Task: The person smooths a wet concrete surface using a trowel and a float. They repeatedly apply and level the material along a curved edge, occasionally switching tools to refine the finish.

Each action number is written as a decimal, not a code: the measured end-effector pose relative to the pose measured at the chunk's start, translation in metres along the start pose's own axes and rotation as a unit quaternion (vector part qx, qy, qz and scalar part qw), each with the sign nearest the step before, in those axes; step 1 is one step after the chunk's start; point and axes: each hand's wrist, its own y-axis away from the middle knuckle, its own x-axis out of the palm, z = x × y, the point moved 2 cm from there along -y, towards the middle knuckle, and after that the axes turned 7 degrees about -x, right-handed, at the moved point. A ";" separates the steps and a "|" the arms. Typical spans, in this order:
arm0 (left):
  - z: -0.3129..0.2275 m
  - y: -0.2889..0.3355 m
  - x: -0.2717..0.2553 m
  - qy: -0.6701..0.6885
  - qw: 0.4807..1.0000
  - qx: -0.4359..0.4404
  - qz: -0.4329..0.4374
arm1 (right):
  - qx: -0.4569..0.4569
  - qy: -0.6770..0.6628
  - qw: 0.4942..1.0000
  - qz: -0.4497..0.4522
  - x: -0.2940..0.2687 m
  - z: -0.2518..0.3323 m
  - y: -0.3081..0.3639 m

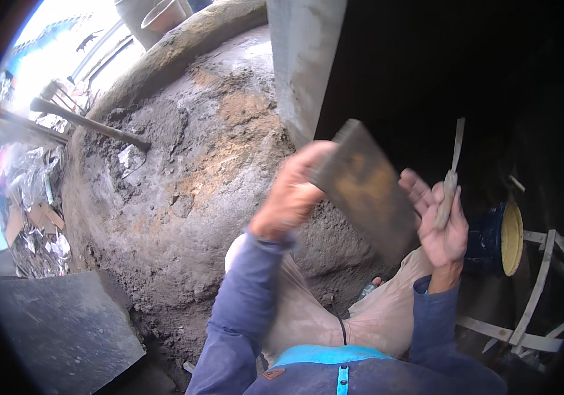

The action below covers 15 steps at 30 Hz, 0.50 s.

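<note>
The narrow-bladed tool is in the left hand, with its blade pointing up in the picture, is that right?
Not quite: the head view shows the narrow-bladed tool in the right hand, not the left hand. Its blade does point up.

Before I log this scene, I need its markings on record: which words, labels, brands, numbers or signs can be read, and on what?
None can be read.
Patch on the jacket: its mark is too small to make out.
Block: blurred, no lettering shows.
Tool: no lettering shows.
Bucket: pale specks, nothing legible.
</note>
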 end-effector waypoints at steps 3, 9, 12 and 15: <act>-0.017 0.014 -0.053 -0.063 0.992 -0.010 -0.112 | -0.053 -0.003 0.996 -0.069 -0.015 0.014 -0.007; 0.047 0.017 -0.121 -0.349 0.894 -0.129 -0.248 | -0.023 -0.063 0.996 -0.059 -0.013 0.004 -0.013; 0.059 0.001 -0.104 -0.464 0.834 -0.114 -0.275 | -0.022 -0.054 0.996 -0.072 -0.010 0.005 -0.015; 0.077 -0.009 -0.104 -0.499 0.813 -0.090 -0.286 | -0.027 -0.063 0.994 -0.080 -0.005 0.008 -0.014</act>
